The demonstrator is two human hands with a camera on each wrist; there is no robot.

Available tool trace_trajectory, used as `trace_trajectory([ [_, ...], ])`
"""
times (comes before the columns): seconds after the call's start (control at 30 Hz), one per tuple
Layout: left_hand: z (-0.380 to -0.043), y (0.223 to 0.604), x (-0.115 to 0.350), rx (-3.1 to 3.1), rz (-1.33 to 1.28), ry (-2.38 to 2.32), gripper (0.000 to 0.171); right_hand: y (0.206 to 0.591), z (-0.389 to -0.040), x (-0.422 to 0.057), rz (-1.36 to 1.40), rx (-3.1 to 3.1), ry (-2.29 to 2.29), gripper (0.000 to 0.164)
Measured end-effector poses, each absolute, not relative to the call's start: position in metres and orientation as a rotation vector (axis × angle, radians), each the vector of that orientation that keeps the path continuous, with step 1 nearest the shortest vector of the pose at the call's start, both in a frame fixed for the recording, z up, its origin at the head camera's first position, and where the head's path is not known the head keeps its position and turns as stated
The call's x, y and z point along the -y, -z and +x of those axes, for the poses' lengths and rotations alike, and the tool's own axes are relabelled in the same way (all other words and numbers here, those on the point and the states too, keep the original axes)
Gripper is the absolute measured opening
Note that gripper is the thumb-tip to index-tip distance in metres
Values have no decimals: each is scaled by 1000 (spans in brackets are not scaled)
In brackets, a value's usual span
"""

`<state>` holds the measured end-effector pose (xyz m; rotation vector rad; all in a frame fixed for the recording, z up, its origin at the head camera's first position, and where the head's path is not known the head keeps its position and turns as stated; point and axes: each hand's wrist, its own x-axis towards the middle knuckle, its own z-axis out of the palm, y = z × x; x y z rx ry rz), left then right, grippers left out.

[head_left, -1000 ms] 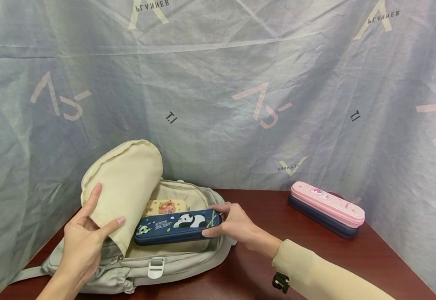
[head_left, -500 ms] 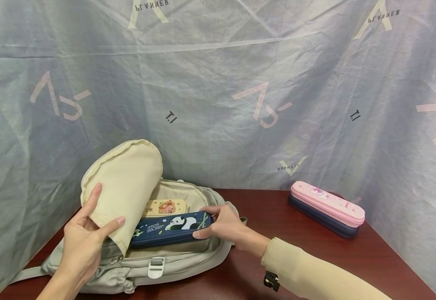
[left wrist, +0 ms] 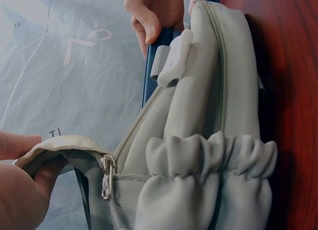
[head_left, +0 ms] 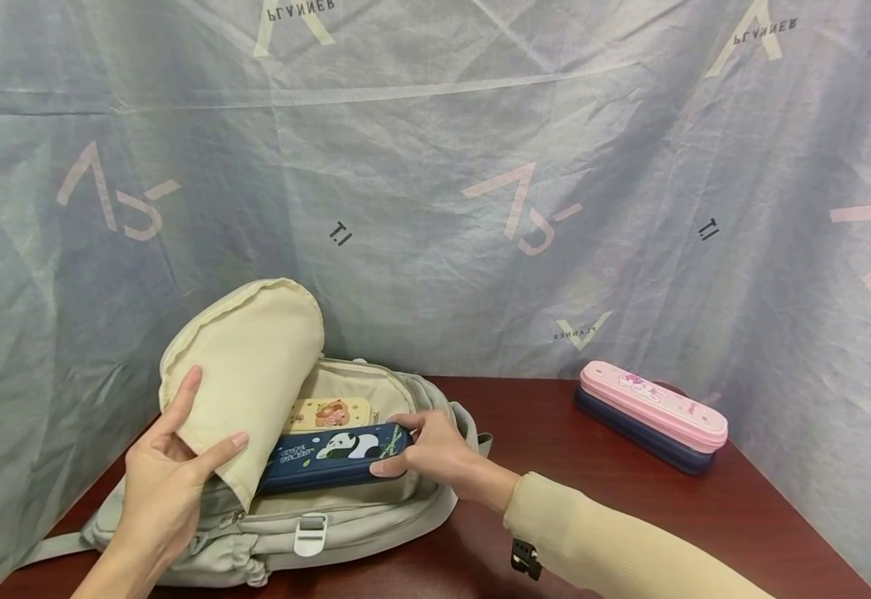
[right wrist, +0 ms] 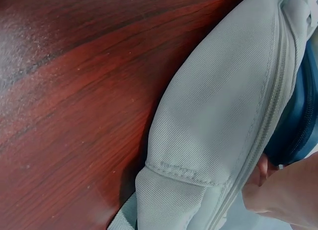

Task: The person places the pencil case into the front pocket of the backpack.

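Note:
A pale grey-green backpack (head_left: 375, 532) lies on the table at the left, unzipped. My left hand (head_left: 169, 474) grips the edge of its cream-lined flap (head_left: 255, 374) and holds it up; the left wrist view shows thumb and fingers on either side of the cloth. With my right hand (head_left: 431, 449) I pinch the right end of a navy pencil case (head_left: 330, 457) with a panda print. That case sits in the opening, its left end hidden behind the flap. Behind it in the bag is a yellow pencil case (head_left: 330, 413) with a cartoon print.
On the right of the dark red table (head_left: 555, 499) stands a pink pencil case (head_left: 652, 399) with a navy lower half. Grey printed cloth (head_left: 435, 208) hangs behind and at both sides. A strap (head_left: 53, 549) trails off the bag's left.
My right hand has moved left with the panda pencil case, and more of the case's left end is behind the flap. The left hand and flap have stayed put.

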<state>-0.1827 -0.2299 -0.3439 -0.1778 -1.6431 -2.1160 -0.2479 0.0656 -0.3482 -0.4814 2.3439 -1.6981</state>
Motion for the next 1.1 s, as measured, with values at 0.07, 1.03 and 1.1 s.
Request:
trace_trajectory([
  [0.07, -183, 344, 230, 1643, -182, 2114, 102, 348, -247, -63, -468, -2369, 1674, 62],
  [1.03, -183, 345, 230, 1631, -177, 2116, 101, 357, -255, -48, -572, -2433, 1616, 63],
  [1.1, -183, 346, 230, 1634, -175, 2116, 101, 358, -257, -49, -593, -2407, 1611, 66],
])
